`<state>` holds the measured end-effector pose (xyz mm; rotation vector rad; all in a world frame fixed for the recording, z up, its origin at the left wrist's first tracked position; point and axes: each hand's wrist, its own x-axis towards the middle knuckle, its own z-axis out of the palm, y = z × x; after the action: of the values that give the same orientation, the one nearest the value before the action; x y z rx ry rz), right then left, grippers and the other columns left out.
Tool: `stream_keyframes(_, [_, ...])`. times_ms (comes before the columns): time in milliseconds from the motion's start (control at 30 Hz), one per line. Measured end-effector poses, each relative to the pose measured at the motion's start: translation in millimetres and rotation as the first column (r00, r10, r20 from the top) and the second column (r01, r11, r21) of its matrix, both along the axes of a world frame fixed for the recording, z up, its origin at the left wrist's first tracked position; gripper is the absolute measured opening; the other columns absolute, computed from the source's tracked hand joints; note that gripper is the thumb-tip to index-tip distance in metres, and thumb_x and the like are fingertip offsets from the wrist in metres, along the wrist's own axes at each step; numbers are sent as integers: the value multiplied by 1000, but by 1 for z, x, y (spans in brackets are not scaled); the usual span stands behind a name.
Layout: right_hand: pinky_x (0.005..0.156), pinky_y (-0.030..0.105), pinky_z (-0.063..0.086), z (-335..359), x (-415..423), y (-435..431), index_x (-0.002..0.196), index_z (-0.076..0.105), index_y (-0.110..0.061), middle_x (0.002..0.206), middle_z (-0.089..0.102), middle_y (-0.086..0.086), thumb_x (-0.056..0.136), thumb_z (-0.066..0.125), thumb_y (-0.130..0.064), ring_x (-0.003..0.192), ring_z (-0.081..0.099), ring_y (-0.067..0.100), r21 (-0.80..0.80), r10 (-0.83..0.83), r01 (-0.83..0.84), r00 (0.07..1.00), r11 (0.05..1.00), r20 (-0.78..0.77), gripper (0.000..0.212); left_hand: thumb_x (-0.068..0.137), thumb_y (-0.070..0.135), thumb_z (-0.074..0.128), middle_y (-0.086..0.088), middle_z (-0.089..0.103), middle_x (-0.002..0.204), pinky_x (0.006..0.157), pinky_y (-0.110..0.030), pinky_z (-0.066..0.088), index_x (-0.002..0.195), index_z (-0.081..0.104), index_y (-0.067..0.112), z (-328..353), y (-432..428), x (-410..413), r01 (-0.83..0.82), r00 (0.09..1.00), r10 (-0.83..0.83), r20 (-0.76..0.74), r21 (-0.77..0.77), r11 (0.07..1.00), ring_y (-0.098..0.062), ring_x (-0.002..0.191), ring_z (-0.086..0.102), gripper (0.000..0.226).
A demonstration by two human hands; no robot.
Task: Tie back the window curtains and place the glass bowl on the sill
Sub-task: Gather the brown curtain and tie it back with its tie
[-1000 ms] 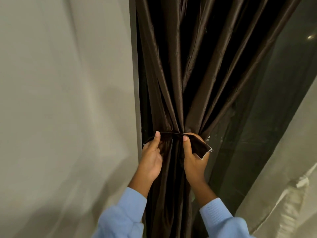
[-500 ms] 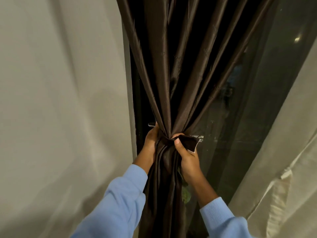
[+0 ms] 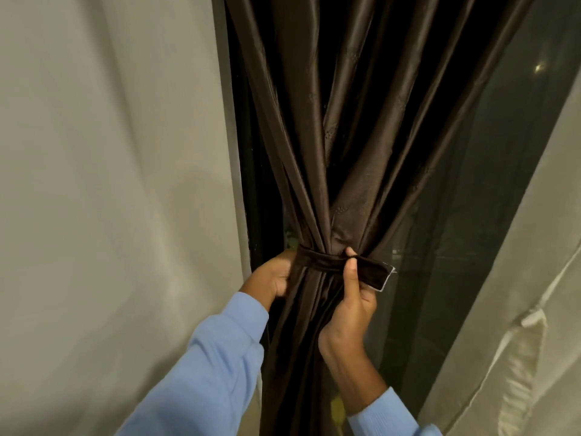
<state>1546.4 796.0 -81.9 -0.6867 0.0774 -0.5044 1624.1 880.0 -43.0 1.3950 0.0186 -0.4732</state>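
A dark brown satin curtain (image 3: pixel 352 127) hangs gathered into a bunch in front of the window. A matching brown tie-back band (image 3: pixel 317 260) wraps round the bunch at its narrowest point. My right hand (image 3: pixel 353 297) pinches the band's free end, thumb on top, and the end's pale-edged tip (image 3: pixel 385 275) sticks out to the right. My left hand (image 3: pixel 273 276) grips the curtain bunch at the band's left side, its fingers hidden behind the fabric. No glass bowl or sill is in view.
A pale wall (image 3: pixel 110 199) fills the left. Dark window glass (image 3: pixel 490 190) shows a small light reflection. A cream curtain (image 3: pixel 534 309) hangs at the right edge.
The band now lies flat and wrapped round the front of the bunch. My right hand has shifted right along it and my left hand stays behind the curtain's left edge.
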Motion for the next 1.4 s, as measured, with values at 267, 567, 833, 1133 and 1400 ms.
stream_keyframes(267, [97, 48, 53, -1, -4, 1, 113, 68, -1, 108, 74, 13, 89, 66, -31, 104, 70, 28, -94, 1, -9, 997, 996, -82, 39, 99, 23, 46, -20, 63, 109, 79, -32, 51, 116, 61, -1, -3, -10, -6, -135, 991, 135, 24, -8, 991, -22, 80, 61, 34])
stream_keyframes(567, [103, 37, 46, -2, -11, -4, 126, 62, -16, 124, 68, 2, 91, 55, -34, 120, 62, 18, -36, 118, -116, 991, 993, 56, 40, 97, 36, 47, -18, 68, 86, 84, -37, 51, 78, 75, 7, 0, -16, -7, -147, 989, 149, 1, -170, 974, -28, 80, 64, 45])
stream_keyframes(833, [85, 40, 55, 3, -8, -4, 86, 77, -18, 100, 76, 8, 93, 64, -25, 98, 71, 25, 189, 118, -111, 993, 976, -23, 16, 97, 20, 49, -6, 68, 57, 57, -24, 54, 92, 65, 5, 13, -14, -17, 35, 999, -38, 21, 129, 991, -14, 50, 65, 22])
stream_keyframes(1133, [102, 54, 47, 7, -3, -9, 110, 68, -5, 116, 70, 19, 88, 65, -24, 111, 65, 36, 168, 368, -359, 929, 918, -27, 29, 98, 21, 47, -7, 67, 53, 46, -22, 52, 46, 71, 11, 17, 6, -11, 4, 1000, -3, -6, 206, 979, -15, 44, 64, 57])
stream_keyframes(1400, [102, 53, 48, 7, 0, -19, 120, 64, -1, 116, 70, 19, 88, 67, -21, 110, 66, 35, 123, 448, -437, 889, 891, -90, 37, 95, 24, 50, -9, 68, 57, 51, -25, 54, 57, 72, 7, 16, 10, -10, 10, 998, 6, -64, 255, 967, -17, 48, 65, 47])
